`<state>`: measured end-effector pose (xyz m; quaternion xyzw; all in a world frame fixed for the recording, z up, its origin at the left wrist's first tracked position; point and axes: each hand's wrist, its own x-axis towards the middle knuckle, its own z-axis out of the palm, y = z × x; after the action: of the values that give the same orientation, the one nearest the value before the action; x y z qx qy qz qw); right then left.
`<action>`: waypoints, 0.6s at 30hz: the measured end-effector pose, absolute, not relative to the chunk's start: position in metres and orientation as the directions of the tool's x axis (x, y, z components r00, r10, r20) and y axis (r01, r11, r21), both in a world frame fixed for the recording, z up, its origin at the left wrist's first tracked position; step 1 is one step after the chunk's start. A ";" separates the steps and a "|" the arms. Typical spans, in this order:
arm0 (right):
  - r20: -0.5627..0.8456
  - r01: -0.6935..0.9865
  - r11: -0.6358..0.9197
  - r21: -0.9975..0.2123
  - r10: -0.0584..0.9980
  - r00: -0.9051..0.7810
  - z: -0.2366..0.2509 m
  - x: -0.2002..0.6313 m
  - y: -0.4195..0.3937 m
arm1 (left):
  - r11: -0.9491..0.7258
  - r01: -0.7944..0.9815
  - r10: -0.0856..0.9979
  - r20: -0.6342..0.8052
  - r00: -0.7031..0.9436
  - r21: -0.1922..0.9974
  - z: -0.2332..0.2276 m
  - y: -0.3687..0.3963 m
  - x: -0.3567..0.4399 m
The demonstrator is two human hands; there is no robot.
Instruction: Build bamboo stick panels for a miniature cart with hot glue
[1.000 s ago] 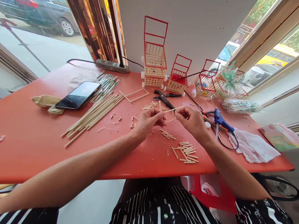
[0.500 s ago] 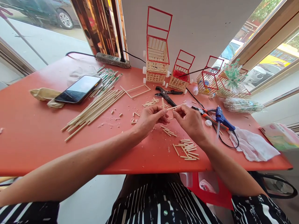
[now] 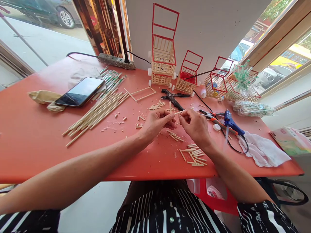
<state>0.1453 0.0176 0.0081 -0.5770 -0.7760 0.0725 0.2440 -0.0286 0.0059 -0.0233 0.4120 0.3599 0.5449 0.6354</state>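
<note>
- Where the two hands meet above the middle of the red counter [image 3: 36, 136], the left hand [image 3: 155, 124] is curled, thumb and fingertips pinched on the left end of a small stick piece [image 3: 179, 112].
- The right hand [image 3: 195, 124] is curled the same way, its fingertips closed on the right part of that stick piece, so the piece sits between both hands, raised just above the counter.
- Just below the hands lie a few loose short sticks [image 3: 175, 137], and nearer the counter's front edge a small pile of cut sticks [image 3: 195, 155].
- Just beyond the hands lie black pliers [image 3: 173, 98], with more cut bits [image 3: 155, 106] to their left.
- To the right of the right hand lie orange-handled cutters [image 3: 215, 120] and a blue glue gun [image 3: 232, 123] with its cable, then a white cloth [image 3: 262, 150].
- To the left, well apart, lies a bundle of long bamboo sticks [image 3: 97, 113], a phone [image 3: 80, 91] beside it, and a flat stick frame [image 3: 140, 94].
- Along the wall stand stick carts with red frames: a tall one [image 3: 162, 51], a smaller one [image 3: 188, 76] and another [image 3: 217, 82].
- A power strip [image 3: 116, 61] lies at the counter's far edge.
</note>
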 end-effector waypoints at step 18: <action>0.314 0.836 0.300 -0.459 0.935 -0.164 0.016 0.151 0.012 | 0.073 -0.378 0.991 -0.023 0.133 0.923 -0.021 0.006 -0.029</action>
<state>0.1507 0.0122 0.0158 -0.5846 -0.7576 0.0896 0.2762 -0.0293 0.0062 -0.0206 0.4113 0.3726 0.5426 0.6305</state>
